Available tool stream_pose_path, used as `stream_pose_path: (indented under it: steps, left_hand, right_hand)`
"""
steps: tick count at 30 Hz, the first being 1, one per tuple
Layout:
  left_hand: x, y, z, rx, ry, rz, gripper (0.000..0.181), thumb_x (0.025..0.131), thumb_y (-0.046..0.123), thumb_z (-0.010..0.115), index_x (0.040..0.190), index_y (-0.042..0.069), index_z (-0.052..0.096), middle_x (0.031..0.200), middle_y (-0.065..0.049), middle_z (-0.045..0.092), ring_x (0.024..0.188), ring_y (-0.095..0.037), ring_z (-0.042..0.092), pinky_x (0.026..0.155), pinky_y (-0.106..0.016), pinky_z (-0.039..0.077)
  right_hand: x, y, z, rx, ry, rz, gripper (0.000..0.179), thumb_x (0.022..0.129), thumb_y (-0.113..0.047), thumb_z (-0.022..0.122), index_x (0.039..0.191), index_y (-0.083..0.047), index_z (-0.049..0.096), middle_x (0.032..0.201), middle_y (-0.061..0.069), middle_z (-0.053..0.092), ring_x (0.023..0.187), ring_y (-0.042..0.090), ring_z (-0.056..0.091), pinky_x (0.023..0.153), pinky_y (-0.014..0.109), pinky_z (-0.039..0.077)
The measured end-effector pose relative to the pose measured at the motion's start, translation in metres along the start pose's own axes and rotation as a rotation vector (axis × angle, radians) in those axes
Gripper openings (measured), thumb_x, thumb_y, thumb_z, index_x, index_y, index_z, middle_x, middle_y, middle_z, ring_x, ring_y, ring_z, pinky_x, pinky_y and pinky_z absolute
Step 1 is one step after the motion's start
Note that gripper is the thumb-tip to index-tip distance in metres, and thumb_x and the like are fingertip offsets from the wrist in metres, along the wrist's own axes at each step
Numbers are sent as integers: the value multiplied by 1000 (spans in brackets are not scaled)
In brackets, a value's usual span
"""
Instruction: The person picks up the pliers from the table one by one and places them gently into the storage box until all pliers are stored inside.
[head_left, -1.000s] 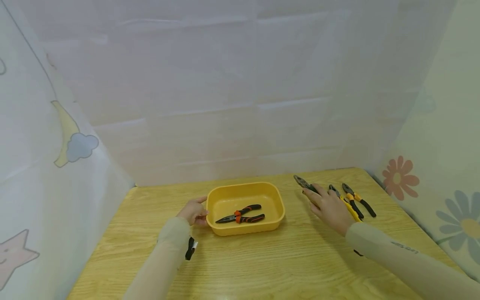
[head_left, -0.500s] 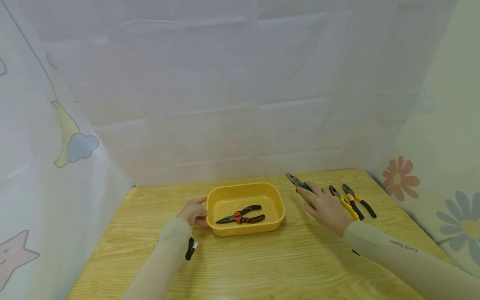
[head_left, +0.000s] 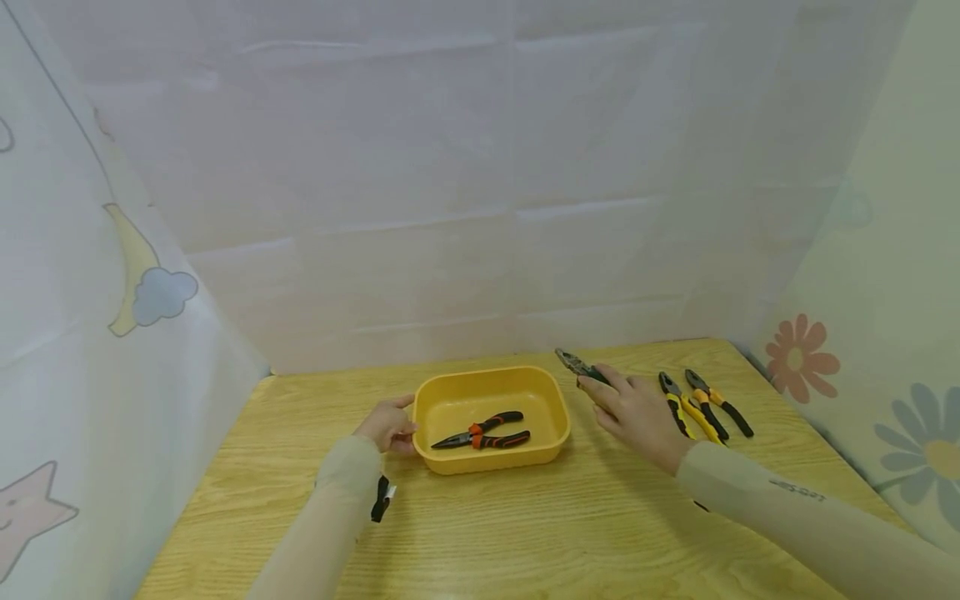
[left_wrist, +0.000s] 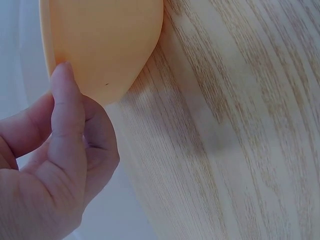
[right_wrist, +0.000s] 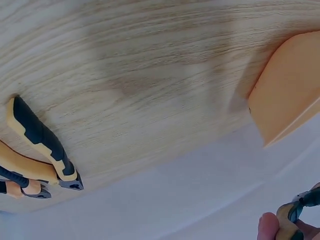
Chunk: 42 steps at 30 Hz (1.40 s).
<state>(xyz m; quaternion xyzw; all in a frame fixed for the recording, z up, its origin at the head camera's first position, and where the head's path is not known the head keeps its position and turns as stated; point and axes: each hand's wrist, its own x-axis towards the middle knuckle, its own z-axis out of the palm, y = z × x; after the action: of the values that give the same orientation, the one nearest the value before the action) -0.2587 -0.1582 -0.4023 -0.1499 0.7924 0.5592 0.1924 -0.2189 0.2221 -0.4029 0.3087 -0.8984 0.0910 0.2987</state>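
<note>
My left hand (head_left: 386, 425) pinches the left rim of a yellow plastic tray (head_left: 491, 459); in the left wrist view its thumb and fingers meet at the tray wall (left_wrist: 107, 50). Inside the tray lie long-nose pliers (head_left: 477, 433) with black and orange handles, jaws pointing left. Just right of the tray, my right hand (head_left: 637, 417) holds combination pliers (head_left: 576, 363) above the table, the metal head pointing left toward the tray's back right corner. Most of their handles are hidden by the fingers; the right wrist view shows a piece of these pliers (right_wrist: 295, 212) low at its right edge.
On the table's right side lie pliers with yellow and black handles (head_left: 686, 408), close beside pliers with orange and black handles (head_left: 717, 402). The wooden table (head_left: 510, 533) ends at a white cloth backdrop (head_left: 465, 275). Printed cloths hang on both sides.
My right hand has moved left with the combination pliers, closer to the tray, uncovering more of the yellow and black pliers. My left hand and the tray have stayed put.
</note>
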Motion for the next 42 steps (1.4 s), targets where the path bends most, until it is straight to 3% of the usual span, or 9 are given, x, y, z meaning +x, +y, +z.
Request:
stream_pose_path:
  steps: [4,8,12,16,20,27,33,39,42]
  left_hand:
    - [-1,-1,0,-2,3,2,64,94,-11,50,152,5,31,98,-23,56,59,-16,48,51,-25,53]
    - [-1,-1,0,2,0,10,63,94,-11,50,153,6,31,97,-23,57,58,-16,49,52,-26,54]
    - [2,-1,0,6,-6,21,63,95,-10,49,153,7,30,93,-23,58,56,-15,49,50,-26,53]
    - [3,-1,0,10,-7,29,64,95,-10,49,153,7,30,88,-21,58,54,-15,48,48,-24,51]
    - [3,-1,-1,21,-5,34,64,94,-10,48,153,7,30,87,-21,58,55,-15,49,48,-24,51]
    - [-1,0,-1,14,-9,36,64,94,-11,48,153,6,30,94,-23,58,58,-16,49,49,-23,51]
    - [-1,0,-1,18,-9,34,63,94,-10,48,153,6,30,98,-25,58,59,-16,50,48,-23,51]
    - [-3,0,-2,15,-11,37,63,95,-10,48,153,5,30,103,-28,58,58,-16,50,49,-23,51]
    - [-2,-1,-2,6,-11,31,63,94,-11,49,153,6,30,103,-27,58,58,-16,49,49,-23,51]
  right_hand:
    - [3,-4,-2,6,-43,20,39,93,-16,65,131,-10,61,132,22,54,86,40,59,40,23,34]
    - [6,-7,-2,32,-66,10,47,85,-8,72,131,-7,61,133,24,53,85,39,57,47,30,44]
    - [9,-7,0,40,-61,-22,47,86,-8,72,131,-6,61,132,25,52,85,38,57,51,35,48]
    - [11,-7,3,49,-42,-56,37,102,-26,52,133,-6,59,133,25,52,88,39,57,53,37,51]
    - [15,-8,7,52,-1,-98,54,105,-39,26,131,-5,60,131,25,53,84,38,57,59,44,54]
    - [20,-14,15,25,39,-159,56,104,-39,23,128,-6,62,127,24,56,71,29,53,48,33,46]
    - [24,-18,19,30,9,-168,40,103,-31,43,130,-7,61,129,23,56,74,30,55,53,36,49]
    - [30,-21,27,-5,64,-236,58,105,-38,19,126,-7,63,123,23,58,70,28,55,50,34,48]
    - [32,-22,32,-14,100,-280,56,106,-37,18,123,-8,64,120,23,60,68,27,55,45,32,45]
